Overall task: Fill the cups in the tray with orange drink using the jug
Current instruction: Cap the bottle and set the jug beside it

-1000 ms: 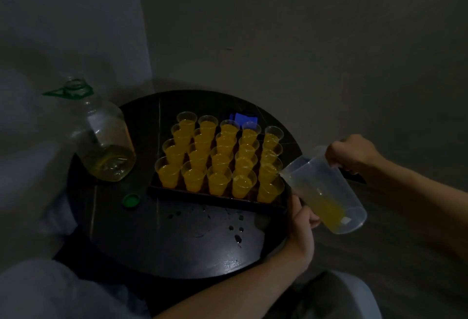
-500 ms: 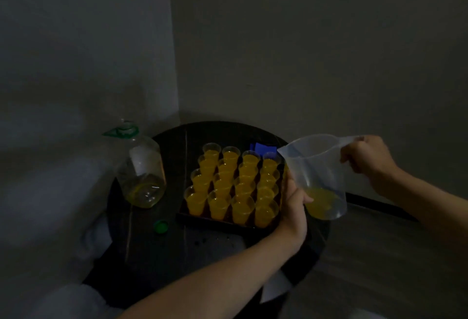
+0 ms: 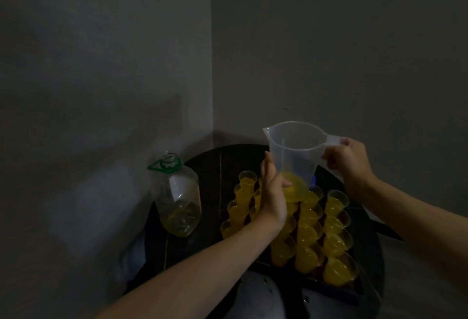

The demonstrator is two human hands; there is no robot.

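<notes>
Cups (image 3: 334, 240) in the tray (image 3: 349, 289) appear filled, so topping-up is judged the current step: the jug (image 3: 293, 151), held upright above the far rows, left hand (image 3: 272, 192) flat against its wall, right hand (image 3: 347, 161) gripping its handle, needs controlled tilting; dark round desk (image 3: 207, 174), dim grey wall corner (image 3: 211, 90) behind

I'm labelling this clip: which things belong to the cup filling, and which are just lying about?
In the job: jug, gripped at its handle by the right hand, left hand flat on its side; orange drink; cups; tray.
Lying about: clear bottle with green neck ring, left of the tray; small blue object behind the jug.
</notes>
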